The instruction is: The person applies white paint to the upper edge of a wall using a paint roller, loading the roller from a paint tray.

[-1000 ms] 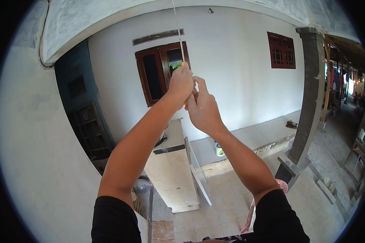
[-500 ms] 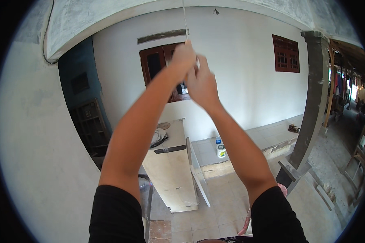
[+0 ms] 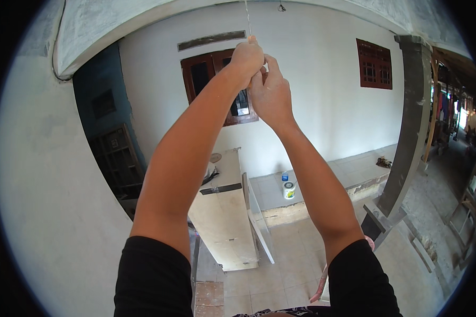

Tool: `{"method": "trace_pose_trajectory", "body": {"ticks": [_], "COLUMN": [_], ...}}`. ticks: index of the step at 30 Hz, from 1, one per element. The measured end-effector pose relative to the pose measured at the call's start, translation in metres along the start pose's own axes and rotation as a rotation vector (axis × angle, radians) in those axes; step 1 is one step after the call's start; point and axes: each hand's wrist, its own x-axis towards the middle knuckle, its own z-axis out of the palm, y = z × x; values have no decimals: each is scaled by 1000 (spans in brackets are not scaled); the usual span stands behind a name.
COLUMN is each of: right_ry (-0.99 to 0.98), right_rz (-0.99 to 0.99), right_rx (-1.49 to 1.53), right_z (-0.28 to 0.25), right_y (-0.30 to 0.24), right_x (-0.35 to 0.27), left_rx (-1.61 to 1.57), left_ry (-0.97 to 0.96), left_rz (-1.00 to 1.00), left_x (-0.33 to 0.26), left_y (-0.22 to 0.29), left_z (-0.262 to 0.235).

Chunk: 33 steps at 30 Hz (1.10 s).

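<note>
Slippage is my worry: my left hand (image 3: 247,57) fists around the thin pale hanging cord (image 3: 246,18), my right hand (image 3: 270,92) pinching just below, so a hard tug could snap it.

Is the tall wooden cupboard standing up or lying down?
Standing up. The cupboard rests upright on the tiled floor, its top facing up beside the wall.
</note>
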Motion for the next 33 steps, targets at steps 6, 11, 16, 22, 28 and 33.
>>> {"method": "trace_pose_trajectory", "body": {"ticks": [6,11,16,22,28,33], "right_ry": [-102,-97,-10,-67,-76,-151], "right_rz": [100,85,0,48,63,160], "right_rx": [-51,-54,-80,-83,-95,-49], "right_z": [-17,-24,-42,-51,-47,-50], "right_y": [29,41,14,42,40,9], "right_x": [-72,-78,-38,-100,-98,-76], "left_rx": [227,138,21,80,103,-84], "left_ry": [119,103,100,122,145,101], "left_rz": [168,119,64,153,146,62], "left_x": [-26,-44,-46,-71,-69,-60], "left_y": [-93,-79,-18,-87,-86,-65], "left_z": [23,34,45,62,58,52]}}
